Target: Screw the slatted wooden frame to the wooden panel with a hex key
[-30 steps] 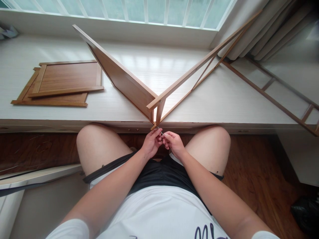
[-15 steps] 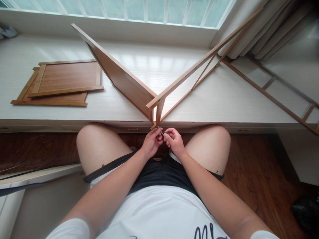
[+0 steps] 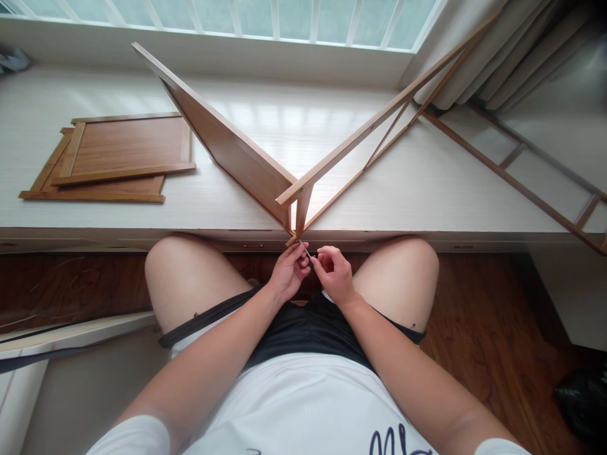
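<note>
My left hand (image 3: 290,273) and my right hand (image 3: 336,273) meet between my knees, just below the front edge of the white ledge (image 3: 403,196). Both pinch a thin metal tool (image 3: 307,251), like a small key or screw. It points up at the bottom corner of a wooden panel (image 3: 227,146) joined to a slatted wooden frame (image 3: 370,129); the two stand on the ledge in a V.
Flat wooden panels (image 3: 111,158) lie stacked on the ledge at the left. Another slatted frame (image 3: 521,174) lies at the right, by the curtain (image 3: 497,57). A window runs along the back. Dark wood floor lies below, with a black bag (image 3: 581,398) at the lower right.
My right hand has shifted slightly right and down, so a small gap has opened between the two hands. The panels have not moved.
</note>
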`<state>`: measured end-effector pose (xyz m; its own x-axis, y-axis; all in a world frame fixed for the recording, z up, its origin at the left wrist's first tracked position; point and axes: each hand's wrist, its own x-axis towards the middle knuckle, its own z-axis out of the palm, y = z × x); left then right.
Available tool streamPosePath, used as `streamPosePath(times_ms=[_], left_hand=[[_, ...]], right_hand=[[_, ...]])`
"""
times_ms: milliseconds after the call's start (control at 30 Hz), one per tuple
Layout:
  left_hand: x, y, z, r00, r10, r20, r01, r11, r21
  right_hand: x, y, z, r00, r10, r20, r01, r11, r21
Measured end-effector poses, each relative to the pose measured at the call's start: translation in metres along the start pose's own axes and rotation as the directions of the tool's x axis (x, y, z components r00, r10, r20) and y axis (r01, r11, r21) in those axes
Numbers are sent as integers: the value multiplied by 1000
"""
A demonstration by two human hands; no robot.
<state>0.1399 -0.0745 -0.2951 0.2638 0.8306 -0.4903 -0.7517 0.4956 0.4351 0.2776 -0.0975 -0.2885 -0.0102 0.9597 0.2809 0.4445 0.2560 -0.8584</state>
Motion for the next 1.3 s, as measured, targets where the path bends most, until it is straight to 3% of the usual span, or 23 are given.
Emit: streamPosePath(times_ms=[233,867,1067,1200,1300], left_hand=[[-1,0,2,998,-62,22,63,995,-83],[-2,2,5,987,-141,76,152,974,-169],[-1,2,5,990,-119,74,128,981,-145],[0,4,6,992,-106,67,113,987,-117],[1,3,6,995,-96,39,99,989,-106]], right_hand=[[1,-2,-2,995,-94,25,96,993,-71],[5,0,0,996,-93,-3,93,994,-64],[7,0,0,999,44,-30,-45,998,-45],[7,-1,5,970,229,82,-240,956,170],[7,-1,7,942,282,180,-326,897,299]])
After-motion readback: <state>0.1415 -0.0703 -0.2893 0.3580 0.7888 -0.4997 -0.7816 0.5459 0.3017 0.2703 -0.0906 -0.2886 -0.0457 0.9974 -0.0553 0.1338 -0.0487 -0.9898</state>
